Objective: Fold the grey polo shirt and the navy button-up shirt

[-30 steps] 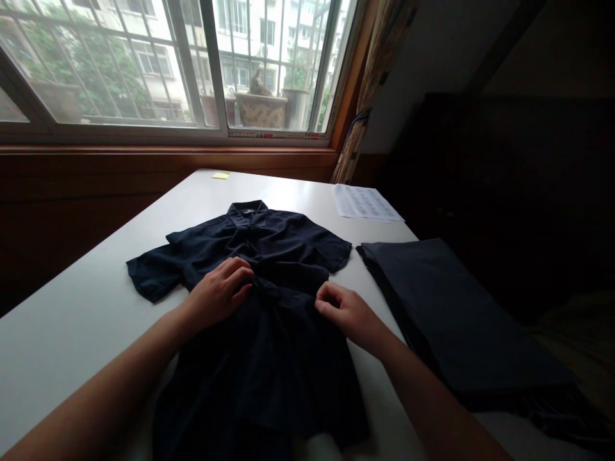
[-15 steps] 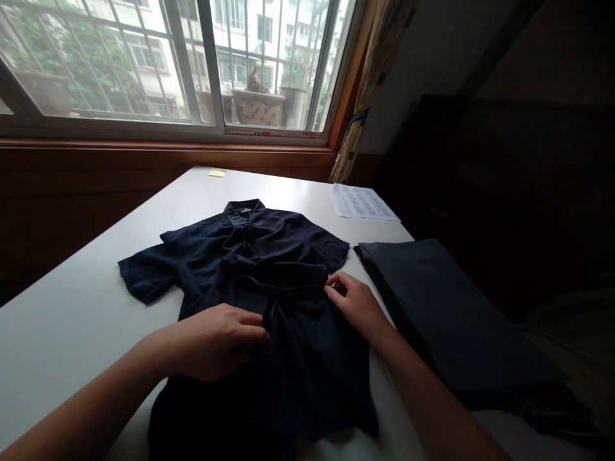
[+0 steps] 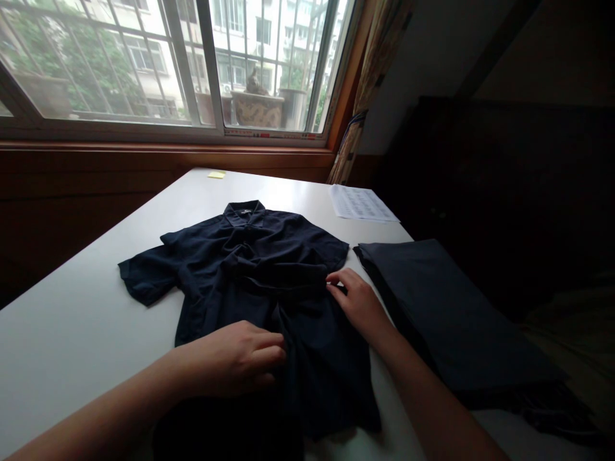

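Right hand [image 3: 358, 298] nearly closed, pinching the side edge of the shirt [image 3: 288, 278] spread to its left; left hand [image 3: 237, 357] half-curled over the lower front, gripping or not I can't tell. I'd tension gently, easing creases flat.

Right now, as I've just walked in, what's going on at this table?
A person is handling a dark short-sleeved shirt spread, rumpled, on a white table, collar toward the window. The left hand is over its lower front, fingers curled; the right hand is at its side edge. Whether either grips cloth is unclear. Folded dark fabric lies to the right.
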Demonstrator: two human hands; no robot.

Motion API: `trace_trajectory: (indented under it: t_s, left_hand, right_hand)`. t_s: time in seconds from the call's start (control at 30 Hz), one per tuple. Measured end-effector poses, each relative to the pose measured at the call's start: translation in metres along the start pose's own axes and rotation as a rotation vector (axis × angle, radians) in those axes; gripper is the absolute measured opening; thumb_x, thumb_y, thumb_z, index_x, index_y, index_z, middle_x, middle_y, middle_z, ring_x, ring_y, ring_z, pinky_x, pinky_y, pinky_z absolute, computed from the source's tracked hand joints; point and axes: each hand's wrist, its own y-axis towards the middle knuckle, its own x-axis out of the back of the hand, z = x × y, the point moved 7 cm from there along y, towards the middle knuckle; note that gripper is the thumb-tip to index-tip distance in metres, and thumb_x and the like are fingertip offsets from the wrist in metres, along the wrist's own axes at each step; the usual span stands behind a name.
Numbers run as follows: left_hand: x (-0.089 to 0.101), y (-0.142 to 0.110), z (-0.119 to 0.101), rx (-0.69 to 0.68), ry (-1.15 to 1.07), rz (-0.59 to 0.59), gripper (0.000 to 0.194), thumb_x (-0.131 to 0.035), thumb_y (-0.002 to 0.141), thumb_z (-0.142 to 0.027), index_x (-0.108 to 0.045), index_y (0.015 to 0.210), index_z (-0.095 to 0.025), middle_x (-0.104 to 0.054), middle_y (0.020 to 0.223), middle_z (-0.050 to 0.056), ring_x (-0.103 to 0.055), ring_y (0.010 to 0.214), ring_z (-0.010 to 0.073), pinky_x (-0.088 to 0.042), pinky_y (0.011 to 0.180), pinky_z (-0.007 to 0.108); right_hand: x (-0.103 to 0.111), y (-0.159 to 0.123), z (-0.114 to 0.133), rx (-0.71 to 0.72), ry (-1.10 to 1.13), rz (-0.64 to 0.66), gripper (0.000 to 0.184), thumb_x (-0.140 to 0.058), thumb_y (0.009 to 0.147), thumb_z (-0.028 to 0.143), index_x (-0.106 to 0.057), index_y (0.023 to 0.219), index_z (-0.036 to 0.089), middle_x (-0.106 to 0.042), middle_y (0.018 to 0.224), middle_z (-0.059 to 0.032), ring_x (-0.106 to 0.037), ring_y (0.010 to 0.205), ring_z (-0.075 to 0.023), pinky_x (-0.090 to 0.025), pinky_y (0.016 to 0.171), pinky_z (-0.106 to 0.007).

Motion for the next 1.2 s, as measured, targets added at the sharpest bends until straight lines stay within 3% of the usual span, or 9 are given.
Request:
trace_trajectory:
  t_s: [0.17, 0.37, 0.57, 0.77, 0.97, 1.2]
  left_hand:
    - [-0.007, 0.007, -0.004, -0.041, 0.025, 0.012, 0.017, -0.056, 0.099, -0.026, -0.058, 0.115, -0.02, -0.064, 0.111, 0.007, -0.063, 0.089, 0.0167, -0.05, 0.075, 0.028]
    - [-0.018, 0.01, -0.003, -0.032, 0.146, -0.02, 0.029, -0.056, 0.099, -0.025, -0.056, 0.128, -0.024, -0.063, 0.108, 0.004, -0.06, 0.079, 0.0144, -0.047, 0.066, 0.027]
    - [-0.032, 0.011, 0.005, 0.026, 0.2, -0.012, 0.022, -0.051, 0.102, -0.031, -0.059, 0.121, -0.024, -0.061, 0.097, 0.002, -0.055, 0.07, 0.0131, -0.042, 0.06, 0.027]
    - [-0.027, 0.012, 0.007, 0.017, 0.052, -0.032, 0.027, -0.058, 0.098, -0.035, -0.06, 0.122, -0.023, -0.062, 0.108, 0.004, -0.062, 0.082, 0.0139, -0.05, 0.072, 0.025]
    - [-0.024, 0.009, 0.022, 0.16, -0.12, -0.056, 0.02, -0.067, 0.09, -0.028, -0.054, 0.103, -0.02, -0.063, 0.1, 0.003, -0.061, 0.079, 0.0154, -0.047, 0.067, 0.025]
    - [-0.023, 0.012, 0.021, 0.174, -0.066, -0.073, 0.027, -0.065, 0.089, -0.023, -0.055, 0.114, -0.023, -0.063, 0.11, 0.003, -0.063, 0.088, 0.0162, -0.049, 0.072, 0.024]
  right_hand:
    - [-0.003, -0.002, 0.009, 0.104, -0.142, -0.006, 0.013, -0.063, 0.087, 0.011, -0.066, 0.092, 0.023, -0.065, 0.097, -0.0052, -0.059, 0.098, -0.0252, -0.048, 0.091, -0.042]
    - [-0.007, -0.007, 0.032, 0.215, -0.166, 0.007, 0.015, -0.074, 0.085, 0.022, -0.07, 0.099, 0.024, -0.063, 0.101, -0.0062, -0.055, 0.1, -0.0266, -0.048, 0.092, -0.043]
    - [-0.013, -0.01, 0.035, 0.214, -0.191, 0.041, 0.026, -0.078, 0.082, 0.026, -0.07, 0.107, 0.026, -0.06, 0.105, -0.007, -0.054, 0.101, -0.0271, -0.049, 0.092, -0.045]
    - [-0.025, -0.01, 0.033, 0.206, -0.135, 0.097, 0.024, -0.076, 0.083, 0.021, -0.069, 0.106, 0.026, -0.062, 0.107, -0.0065, -0.054, 0.104, -0.0268, -0.049, 0.094, -0.044]
    - [-0.036, -0.007, 0.027, 0.173, -0.111, 0.165, 0.02, -0.071, 0.088, 0.023, -0.068, 0.107, 0.024, -0.064, 0.103, -0.0064, -0.056, 0.103, -0.0257, -0.048, 0.094, -0.042]
    - [-0.039, -0.005, 0.022, 0.104, -0.099, 0.22, 0.006, -0.071, 0.088, 0.021, -0.066, 0.092, 0.022, -0.063, 0.088, -0.003, -0.057, 0.092, -0.0225, -0.046, 0.085, -0.036]
